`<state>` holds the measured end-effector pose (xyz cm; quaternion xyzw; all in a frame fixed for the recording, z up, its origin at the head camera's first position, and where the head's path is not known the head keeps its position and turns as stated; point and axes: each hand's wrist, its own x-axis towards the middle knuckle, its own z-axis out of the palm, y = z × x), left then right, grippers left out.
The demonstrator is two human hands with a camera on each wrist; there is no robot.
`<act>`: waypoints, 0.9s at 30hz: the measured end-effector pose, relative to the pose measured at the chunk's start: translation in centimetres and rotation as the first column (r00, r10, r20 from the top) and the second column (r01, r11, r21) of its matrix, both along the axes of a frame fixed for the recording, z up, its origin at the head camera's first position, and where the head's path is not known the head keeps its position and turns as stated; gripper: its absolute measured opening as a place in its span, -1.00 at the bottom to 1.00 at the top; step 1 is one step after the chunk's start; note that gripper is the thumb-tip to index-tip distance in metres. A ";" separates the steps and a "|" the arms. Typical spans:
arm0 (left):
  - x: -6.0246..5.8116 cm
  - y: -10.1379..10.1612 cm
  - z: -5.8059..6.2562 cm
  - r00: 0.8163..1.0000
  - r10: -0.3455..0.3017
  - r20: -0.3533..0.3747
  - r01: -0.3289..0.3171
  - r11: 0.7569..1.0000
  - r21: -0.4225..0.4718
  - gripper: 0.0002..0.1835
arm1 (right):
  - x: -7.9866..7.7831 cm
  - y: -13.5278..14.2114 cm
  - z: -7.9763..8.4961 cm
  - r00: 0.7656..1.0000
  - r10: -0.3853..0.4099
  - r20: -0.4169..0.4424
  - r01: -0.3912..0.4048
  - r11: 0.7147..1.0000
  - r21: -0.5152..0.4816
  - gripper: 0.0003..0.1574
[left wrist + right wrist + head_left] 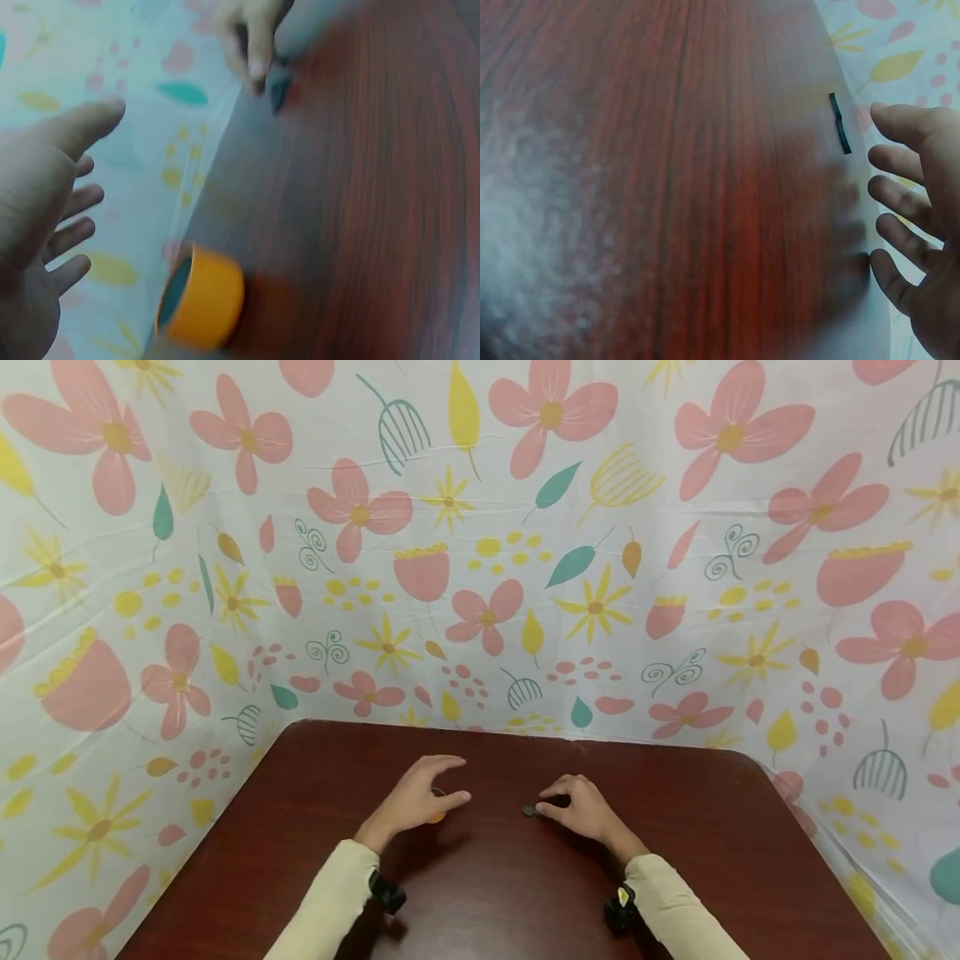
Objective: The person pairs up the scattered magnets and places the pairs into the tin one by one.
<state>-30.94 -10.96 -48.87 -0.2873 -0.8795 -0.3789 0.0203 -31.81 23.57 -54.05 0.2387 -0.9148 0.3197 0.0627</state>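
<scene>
Fingers and thumb spread apart, my left hand (412,799) is over the table beside a short orange cylinder (214,300) with a dark, hollow-looking inside. Most of that cylinder is hidden behind the hand in the head view. My right hand (583,810) has its fingers loosely bent, and the thumb tip comes right near a small dark flat piece (529,811). Seen from the right wrist, this piece (840,124) looks like a thin, slightly kinked strip, apart from the relaxed fingertips (885,112). Neither hand holds anything.
Both hands work over a dark red-brown wooden table (480,877) with rounded far corners. A white cloth (480,568) printed with flowers and leaves hangs close behind its far edge and along the sides. Dark wrist cameras sit by both sleeves.
</scene>
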 end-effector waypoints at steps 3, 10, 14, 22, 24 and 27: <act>-0.4 -2.4 -0.8 0.999 -0.006 0.043 0.005 1.000 0.019 -0.27 | 0.0 0.0 0.0 1.000 0.001 -0.004 -0.001 1.000 0.008 -0.59; -1.1 -5.2 -3.4 0.993 -0.019 0.115 0.010 0.997 0.078 -0.18 | -0.2 -0.4 0.0 1.000 -0.008 -0.003 0.008 1.000 0.023 -0.53; -1.1 -5.6 -4.8 0.992 -0.009 0.127 -0.003 0.996 0.095 -0.14 | -0.1 -1.0 0.0 1.000 -0.006 0.017 0.006 1.000 0.024 -0.56; -1.0 -5.7 -6.1 0.987 -0.004 0.161 -0.013 0.995 0.103 -0.12 | 0.0 -1.9 -0.3 0.998 -0.058 0.040 0.056 0.997 0.051 -0.62; -1.0 -5.7 -6.2 0.986 -0.001 0.166 -0.016 0.995 0.101 -0.13 | 0.0 -2.0 -0.3 0.997 -0.065 0.039 0.063 0.997 0.049 -0.65; -1.0 -5.7 -6.3 0.986 -0.004 0.167 -0.013 0.995 0.101 -0.15 | 0.0 -2.2 -0.3 0.997 -0.070 0.035 0.068 0.997 0.048 -0.69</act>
